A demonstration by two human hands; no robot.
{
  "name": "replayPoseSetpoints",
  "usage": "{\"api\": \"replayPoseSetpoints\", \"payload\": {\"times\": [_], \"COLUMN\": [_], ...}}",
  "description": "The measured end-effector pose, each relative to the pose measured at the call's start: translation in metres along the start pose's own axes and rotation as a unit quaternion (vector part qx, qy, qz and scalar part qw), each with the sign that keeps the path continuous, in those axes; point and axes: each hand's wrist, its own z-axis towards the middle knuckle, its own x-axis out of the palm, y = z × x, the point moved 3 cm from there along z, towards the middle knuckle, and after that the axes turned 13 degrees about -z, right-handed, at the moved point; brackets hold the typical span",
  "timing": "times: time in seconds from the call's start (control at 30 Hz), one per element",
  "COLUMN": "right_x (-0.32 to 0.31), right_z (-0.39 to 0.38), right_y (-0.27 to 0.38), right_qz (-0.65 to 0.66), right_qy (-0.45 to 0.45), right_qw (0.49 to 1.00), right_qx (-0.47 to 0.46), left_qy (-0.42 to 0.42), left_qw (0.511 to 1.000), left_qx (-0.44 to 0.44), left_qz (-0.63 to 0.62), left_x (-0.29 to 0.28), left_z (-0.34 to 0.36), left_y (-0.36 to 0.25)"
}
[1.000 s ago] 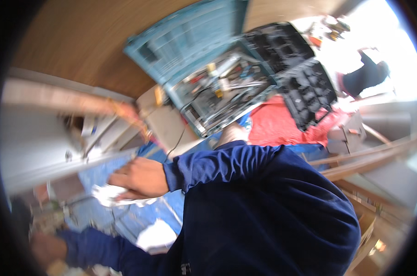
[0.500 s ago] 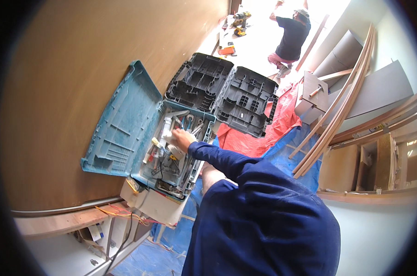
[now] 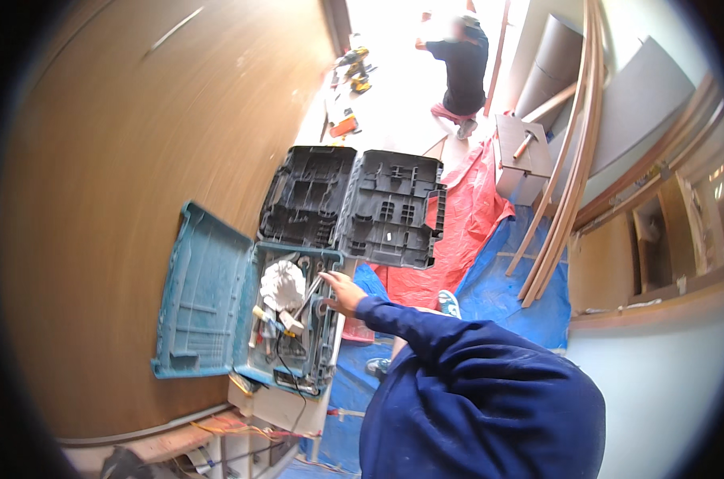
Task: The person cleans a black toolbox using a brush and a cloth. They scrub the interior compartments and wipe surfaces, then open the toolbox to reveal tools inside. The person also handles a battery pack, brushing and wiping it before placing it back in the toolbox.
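My right hand reaches over the near right edge of an open teal toolbox. Its fingers and thumb are apart, pointing at some long silver hand tools; I see no firm grip on them. A crumpled white cloth-like bundle lies beside these tools. Farther down in the box are a light-handled brush-like tool, a small white block and a dark cord. The teal lid is folded back to the left. My left hand is out of view.
Beyond the toolbox lies an open black moulded case. A red tarp and blue tarp cover the floor. A hammer rests on a box; long wooden strips lean right. Another person crouches far off, near a yellow drill.
My right hand has drawn back from the middle of the toolbox to its right edge. The white bundle now shows on top of the tools. The whole view has shifted.
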Motion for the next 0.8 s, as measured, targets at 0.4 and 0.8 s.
{"api": "replayPoseSetpoints", "payload": {"times": [0.4, 0.8], "right_x": [-0.251, -0.433], "right_z": [-0.196, -0.278], "right_y": [-0.286, -0.445], "right_qz": [-0.007, -0.035], "right_qy": [-0.066, -0.161], "right_qw": [0.976, 0.893], "right_qx": [0.208, 0.419], "left_qy": [0.325, 0.441], "left_qw": [0.936, 0.824], "left_qx": [-0.118, -0.32], "left_qz": [-0.066, 0.156], "left_x": [0.387, 0.506], "left_z": [-0.17, -0.278], "left_y": [-0.217, -0.315]}}
